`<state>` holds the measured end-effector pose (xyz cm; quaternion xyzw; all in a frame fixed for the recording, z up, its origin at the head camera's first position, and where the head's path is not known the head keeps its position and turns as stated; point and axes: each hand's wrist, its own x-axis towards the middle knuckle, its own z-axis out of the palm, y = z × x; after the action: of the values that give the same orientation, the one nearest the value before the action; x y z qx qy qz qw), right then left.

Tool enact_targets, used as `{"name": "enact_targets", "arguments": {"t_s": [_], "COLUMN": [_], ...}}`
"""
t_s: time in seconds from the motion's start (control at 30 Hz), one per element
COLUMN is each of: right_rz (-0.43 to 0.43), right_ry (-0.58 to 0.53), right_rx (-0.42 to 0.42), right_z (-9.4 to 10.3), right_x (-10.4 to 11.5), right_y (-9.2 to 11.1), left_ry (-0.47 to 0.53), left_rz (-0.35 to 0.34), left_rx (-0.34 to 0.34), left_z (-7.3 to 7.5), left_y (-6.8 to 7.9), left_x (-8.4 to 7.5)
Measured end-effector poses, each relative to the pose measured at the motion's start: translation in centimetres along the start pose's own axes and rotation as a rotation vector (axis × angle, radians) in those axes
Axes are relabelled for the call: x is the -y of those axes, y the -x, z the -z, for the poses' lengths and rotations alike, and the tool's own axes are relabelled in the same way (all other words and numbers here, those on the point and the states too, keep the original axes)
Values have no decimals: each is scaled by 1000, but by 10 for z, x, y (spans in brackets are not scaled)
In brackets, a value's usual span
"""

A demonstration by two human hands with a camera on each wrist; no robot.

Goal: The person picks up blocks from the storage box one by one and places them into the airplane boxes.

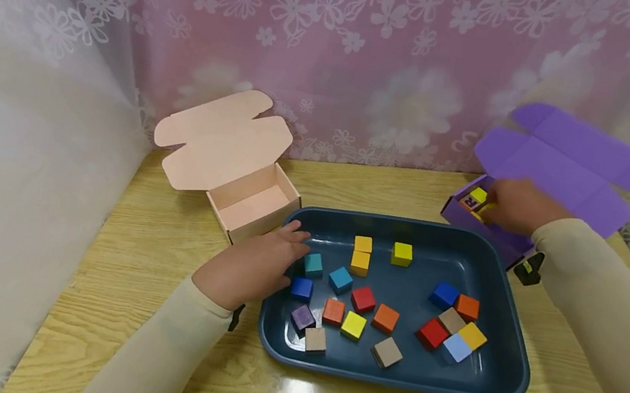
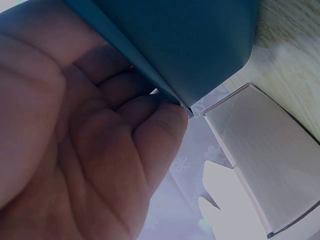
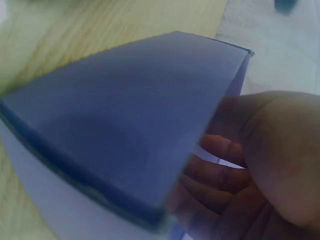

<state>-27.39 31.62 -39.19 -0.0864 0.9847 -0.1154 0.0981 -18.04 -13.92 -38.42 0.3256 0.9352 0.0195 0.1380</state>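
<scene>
A: Where do we have the cubes [image 1: 363, 299]?
B: Most sit in the dark blue tray [image 1: 419, 285]. We also see a yellow cube [image 1: 479, 195] and a lettered cube [image 1: 469, 203] inside the purple box [image 3: 115, 125], right by our right hand [image 1: 523, 206].
A: Fingers?
B: Right ones reach down into the box, tips hidden; we can't tell if they pinch a cube. Left hand [image 1: 252, 266] lies across the tray's left rim, fingers over the edge; can't tell if we grip it. No cube visible in it.
A: How do they handle?
B: Our guess is painted wood: light, stiff, hard to damage. Smooth faces may slip if we catch only a corner.
A: Where do we grab?
B: Two opposite side faces, thumb against fingertips. The red cube [image 1: 432, 334] in the right cluster sits against neighbours, so we'd work from its exposed side. The lone beige cube [image 1: 387, 352] by the near rim looks easier: all sides free.
A: Box?
B: Thin card by the look. We'd keep knuckles off the walls; they probably flex.
</scene>
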Motion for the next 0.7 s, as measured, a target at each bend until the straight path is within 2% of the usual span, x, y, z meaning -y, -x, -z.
{"name": "enact_targets", "arguments": {"t_s": [0.2,0.5,0.6,0.7], "right_rz": [23,32,32,80], "right_ry": [7,-2,-1,35], "right_rx": [4,10,-25,-95], "right_z": [-6,-5,2,12], "right_x": [0,6,21,50], "right_y": [-3,0,7,18], "left_ry": [-3,-3,-2,1], "left_rz": [-5,-1,0,1], "left_rx": [-5,-4,2,6], "left_z": [-2,-1,-1,0], "left_y": [-1,-1,-1,-1], "left_x": [1,0,0,-1]}}
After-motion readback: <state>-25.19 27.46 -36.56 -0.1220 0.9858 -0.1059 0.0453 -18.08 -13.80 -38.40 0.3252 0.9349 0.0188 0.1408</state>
